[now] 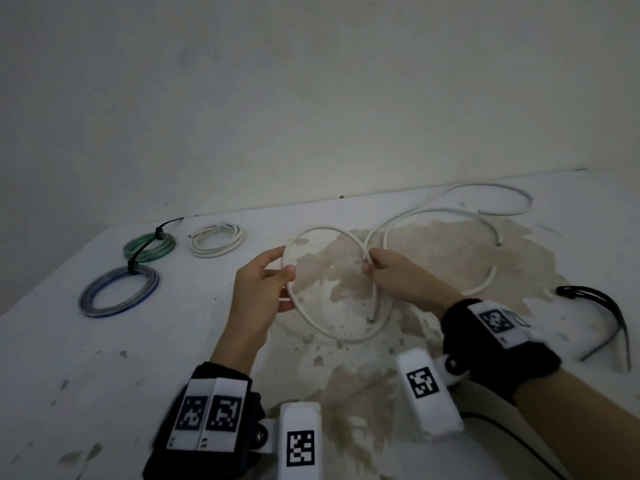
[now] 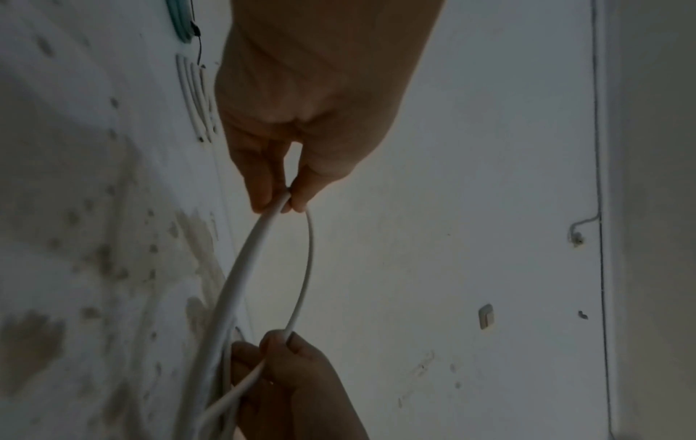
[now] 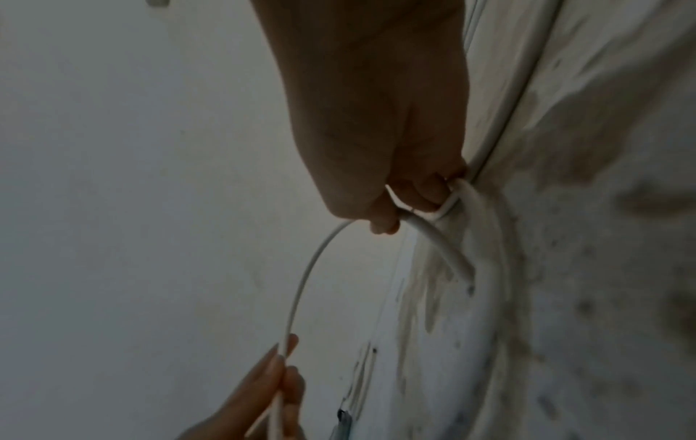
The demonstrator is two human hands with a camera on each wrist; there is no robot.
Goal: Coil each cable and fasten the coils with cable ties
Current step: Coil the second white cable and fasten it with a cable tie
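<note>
Making a loop in the white cable [image 1: 322, 233]
Pinched by left hand [image 1: 263, 289] and right hand [image 1: 398, 275], held apart over the stained table [image 1: 138, 341]

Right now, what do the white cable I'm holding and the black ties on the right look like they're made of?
White cable: probably smooth matte plastic sheathing; it bends in springy curves without kinking. The core cannot be told. Black cable ties: thin, flat, stiff-looking strips, likely nylon or similar plastic, though too dim to be sure.
</note>
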